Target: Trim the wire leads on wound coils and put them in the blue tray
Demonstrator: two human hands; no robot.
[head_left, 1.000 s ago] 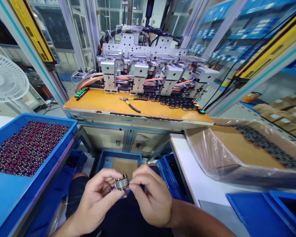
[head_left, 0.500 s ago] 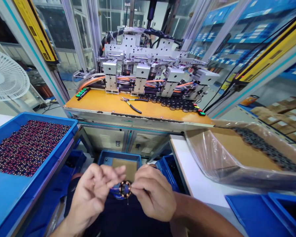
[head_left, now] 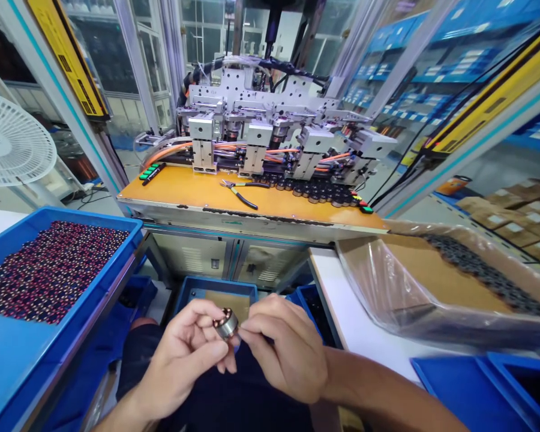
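Note:
A small round metal ring part with copper windings (head_left: 225,324) is held in front of my lap, tilted so its silvery side shows. My left hand (head_left: 180,354) has its thumb and index finger around it, with the other fingers loosely curled beneath. My right hand (head_left: 285,348) is closed in a pinch at the part's right edge; whether it grips the ring or a thin wire on it is too small to tell. Beyond the hands, a blue bin (head_left: 220,284) with a cardboard piece inside sits low down.
An orange bench (head_left: 171,191) carries a metal machine (head_left: 256,135), pliers (head_left: 239,192) and several black round parts (head_left: 319,191). A blue tray (head_left: 132,225) of small parts stands left. At right is a plastic-lined box (head_left: 414,264); a white fan (head_left: 15,138) stands far left.
The ring has turned from face-on to tilted and moved slightly up. My left hand, spread beside it before, has closed around it. My right hand has stayed pinched at its right side.

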